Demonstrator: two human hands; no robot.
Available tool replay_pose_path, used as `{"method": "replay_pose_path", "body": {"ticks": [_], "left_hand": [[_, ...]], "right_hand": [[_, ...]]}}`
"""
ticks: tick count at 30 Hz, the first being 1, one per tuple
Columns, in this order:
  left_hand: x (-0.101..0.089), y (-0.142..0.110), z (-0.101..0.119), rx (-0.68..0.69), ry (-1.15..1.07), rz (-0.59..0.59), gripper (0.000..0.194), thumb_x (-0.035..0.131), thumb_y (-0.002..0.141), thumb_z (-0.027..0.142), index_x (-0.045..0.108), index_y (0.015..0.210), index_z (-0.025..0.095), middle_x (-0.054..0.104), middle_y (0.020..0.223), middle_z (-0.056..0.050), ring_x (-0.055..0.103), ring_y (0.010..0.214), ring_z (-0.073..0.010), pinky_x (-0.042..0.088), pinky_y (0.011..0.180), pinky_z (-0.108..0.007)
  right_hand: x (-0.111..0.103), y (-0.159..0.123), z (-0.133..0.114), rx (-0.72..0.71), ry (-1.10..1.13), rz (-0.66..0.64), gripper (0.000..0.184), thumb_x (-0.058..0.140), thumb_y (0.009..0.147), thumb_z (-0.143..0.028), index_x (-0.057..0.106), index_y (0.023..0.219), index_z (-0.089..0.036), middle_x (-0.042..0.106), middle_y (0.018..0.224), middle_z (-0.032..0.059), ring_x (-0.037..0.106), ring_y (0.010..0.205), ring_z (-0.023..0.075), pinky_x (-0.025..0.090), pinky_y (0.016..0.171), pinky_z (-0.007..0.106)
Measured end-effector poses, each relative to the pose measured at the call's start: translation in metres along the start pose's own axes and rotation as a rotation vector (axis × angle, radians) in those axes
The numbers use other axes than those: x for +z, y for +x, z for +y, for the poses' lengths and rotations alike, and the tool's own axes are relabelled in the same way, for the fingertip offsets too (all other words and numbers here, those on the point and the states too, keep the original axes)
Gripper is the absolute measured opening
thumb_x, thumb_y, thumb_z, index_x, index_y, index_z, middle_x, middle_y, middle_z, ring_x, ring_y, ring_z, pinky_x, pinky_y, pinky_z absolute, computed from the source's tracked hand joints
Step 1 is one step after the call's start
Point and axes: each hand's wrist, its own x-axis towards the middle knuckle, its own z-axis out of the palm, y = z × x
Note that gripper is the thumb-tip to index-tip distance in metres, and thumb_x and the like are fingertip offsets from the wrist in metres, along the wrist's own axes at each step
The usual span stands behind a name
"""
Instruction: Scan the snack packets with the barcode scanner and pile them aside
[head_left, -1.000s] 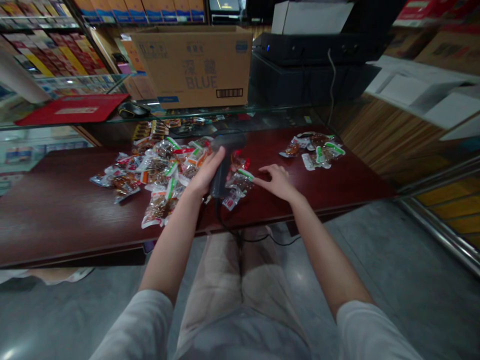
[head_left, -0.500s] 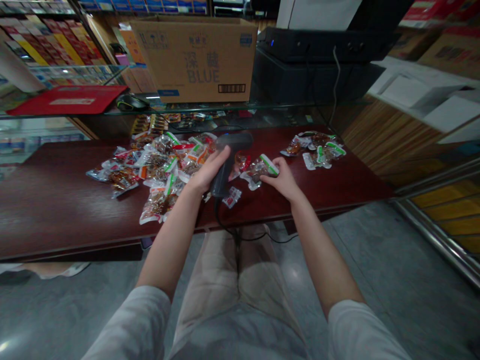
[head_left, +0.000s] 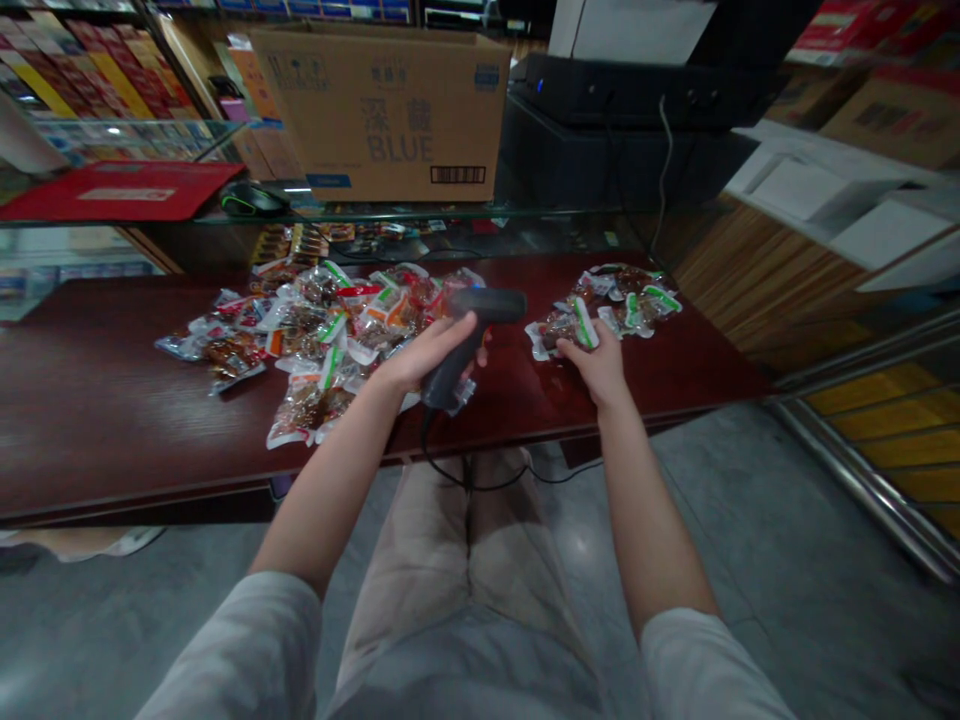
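Observation:
My left hand (head_left: 427,355) is closed round the grip of a black corded barcode scanner (head_left: 472,325), whose head points right. My right hand (head_left: 596,365) holds a clear snack packet with a green-and-white strip (head_left: 559,328) just right of the scanner head, above the dark red table (head_left: 112,400). A large heap of similar snack packets (head_left: 300,330) lies to the left of the scanner. A smaller pile of packets (head_left: 634,295) lies just beyond my right hand.
A cardboard box marked BLUE (head_left: 382,105) stands on a glass shelf behind the table, with a black mouse (head_left: 251,198) and a red mat (head_left: 120,190) to its left. A black machine (head_left: 630,120) sits at the back right. The scanner cable (head_left: 480,475) hangs below the table edge.
My right hand picked a packet off the table by the scanner and carried it right, toward the smaller pile. The scanner head turned right with it.

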Motion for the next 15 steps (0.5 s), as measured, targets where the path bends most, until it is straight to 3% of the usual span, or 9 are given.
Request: {"method": "replay_pose_path", "body": {"ticks": [6,15], "left_hand": [[0.0056,0.0013,-0.0002,-0.021,-0.022,-0.018,0.058,0.058,0.078,0.07,0.059,0.089,0.013,0.066,0.069,-0.006,0.054,0.046,-0.0088,0.041,0.044,-0.022],[0.0099,0.0029,-0.0022,-0.01,-0.032,0.015,0.056,0.06,0.076,0.071,0.059,0.083,0.015,0.067,0.067,-0.006,0.053,0.045,-0.0093,0.04,0.042,-0.022]], "right_hand": [[-0.002,0.0002,-0.0005,-0.025,-0.075,-0.005,0.03,0.074,0.063,-0.036,0.052,0.078,-0.022,0.056,0.074,-0.0013,0.055,0.07,0.0171,0.054,0.074,0.039],[-0.0016,-0.0001,0.0027,-0.047,-0.108,-0.028,0.029,0.071,0.065,-0.036,0.05,0.079,-0.022,0.054,0.073,-0.0009,0.056,0.072,0.0188,0.052,0.074,0.038]]}}
